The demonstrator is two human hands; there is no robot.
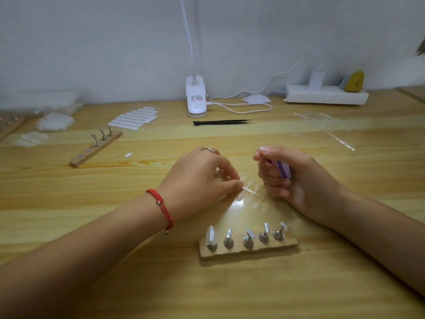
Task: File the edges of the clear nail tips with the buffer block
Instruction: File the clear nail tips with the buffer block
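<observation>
Clear tips (251,192) pinched, L hand (202,178); purple block (283,169) gripped, R hand (301,183).

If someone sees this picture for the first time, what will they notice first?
Two hands meet at the middle of the table: the left hand pinches a strip of clear nail tips, the right hand grips a purple buffer block. Nearer the viewer sits a wooden stand with five metal pegs.

Soft dim light, glare patch on table (239,209), blurred wide-angle edges.
</observation>
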